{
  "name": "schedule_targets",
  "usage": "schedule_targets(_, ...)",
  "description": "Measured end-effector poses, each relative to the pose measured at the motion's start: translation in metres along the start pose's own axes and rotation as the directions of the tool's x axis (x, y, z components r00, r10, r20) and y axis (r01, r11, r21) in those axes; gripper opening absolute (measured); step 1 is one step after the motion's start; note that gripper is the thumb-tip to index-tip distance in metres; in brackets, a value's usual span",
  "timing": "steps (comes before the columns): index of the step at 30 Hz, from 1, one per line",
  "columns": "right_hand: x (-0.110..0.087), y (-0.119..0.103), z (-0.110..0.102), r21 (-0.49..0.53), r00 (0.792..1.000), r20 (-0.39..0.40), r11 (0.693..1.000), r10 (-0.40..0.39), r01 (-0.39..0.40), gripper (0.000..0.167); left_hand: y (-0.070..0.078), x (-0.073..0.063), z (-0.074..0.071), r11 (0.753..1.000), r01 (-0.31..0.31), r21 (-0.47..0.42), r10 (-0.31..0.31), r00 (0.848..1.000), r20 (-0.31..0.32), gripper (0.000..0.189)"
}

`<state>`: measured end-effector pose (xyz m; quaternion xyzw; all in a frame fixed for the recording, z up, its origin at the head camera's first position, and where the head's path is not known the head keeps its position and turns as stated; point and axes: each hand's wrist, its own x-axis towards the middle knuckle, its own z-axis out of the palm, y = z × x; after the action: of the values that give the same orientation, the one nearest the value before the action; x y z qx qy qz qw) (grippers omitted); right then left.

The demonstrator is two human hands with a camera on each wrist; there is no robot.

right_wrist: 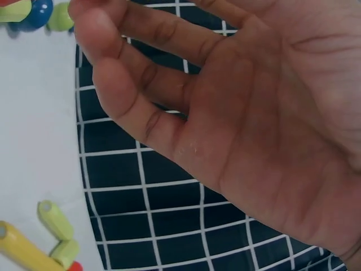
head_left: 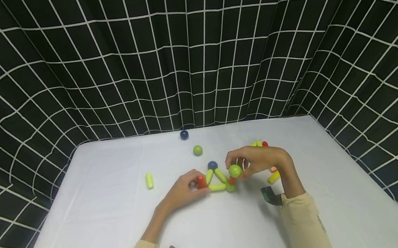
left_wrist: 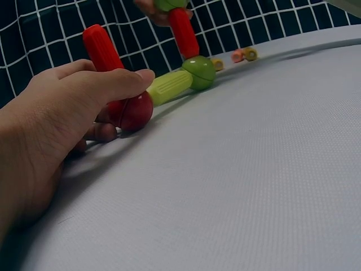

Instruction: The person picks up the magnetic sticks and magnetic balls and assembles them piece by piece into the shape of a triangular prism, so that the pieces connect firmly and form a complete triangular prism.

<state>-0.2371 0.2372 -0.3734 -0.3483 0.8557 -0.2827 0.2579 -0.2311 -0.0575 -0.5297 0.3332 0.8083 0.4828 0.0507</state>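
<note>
Yellow rods [head_left: 217, 187] lie joined mid-frame in the head view; the right hand [head_left: 255, 159] pinches a green ball [head_left: 235, 171] beside them. Left wrist, upper left: the left hand [left_wrist: 67, 104] grips a red ball [left_wrist: 137, 112], best braced firmly. Right wrist: fingertips [right_wrist: 114, 84] upper left, hold unseen.

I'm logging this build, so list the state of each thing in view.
Left hand: gripping the red ball
Right hand: holding upper green ball
Left red stick: raised, top bare
Right red stick: standing on lower green ball
Triangle: lying on the table
Far blue ball: loose
Far green ball: loose
Leftmost stick: loose
Yellow stick: lying down
</note>
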Motion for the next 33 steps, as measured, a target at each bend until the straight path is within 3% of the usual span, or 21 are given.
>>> schedule_targets(4,0.008,0.013,0.004,0.035,0.999,0.035,0.999,0.012,-0.013,0.036,0.0,0.0,-0.001,1.0,-0.013,-0.001,0.013,1.0,-0.004,0.016)
schedule_targets(8,0.02,0.034,0.014,0.051,0.991,0.092,0.994,0.094,-0.099,0.033,0.0,0.0,-0.001,0.999,-0.041,0.014,0.041,0.999,-0.013,0.014)
schedule_targets(12,0.033,0.046,0.023,0.017,0.964,0.121,0.97,0.238,-0.242,0.035,0.0,0.002,-0.001,0.996,-0.075,0.043,0.076,0.997,-0.021,0.012)
schedule_targets(17,0.039,0.045,0.028,-0.008,0.915,0.09,0.919,0.392,-0.393,0.05,0.001,0.003,0.001,0.992,-0.103,0.067,0.105,0.994,-0.03,0.012)
schedule_targets(20,0.039,0.045,0.029,-0.001,0.904,0.083,0.907,0.419,-0.42,0.051,0.001,0.003,0.001,0.995,-0.081,0.062,0.082,0.997,-0.009,0.013)
schedule_targets(23,0.039,0.047,0.031,-0.004,0.91,0.097,0.915,0.403,-0.404,0.046,0.0,0.002,-0.006,0.999,-0.007,0.032,0.004,0.997,0.073,0.024)
schedule_targets(27,0.041,0.049,0.033,-0.002,0.928,0.121,0.935,0.351,-0.354,0.037,-0.003,0.0,-0.028,0.994,0.113,-0.008,-0.11,0.977,0.181,0.049)
schedule_targets(30,0.043,0.051,0.033,0.001,0.936,0.136,0.945,0.323,-0.326,0.032,-0.005,0.007,-0.044,0.99,0.14,0.001,-0.138,0.98,0.143,0.047)
schedule_targets(33,0.045,0.05,0.032,-0.007,0.935,0.137,0.945,0.326,-0.328,0.032,-0.006,0.028,-0.051,0.985,0.158,0.074,-0.158,0.987,0.003,0.039)
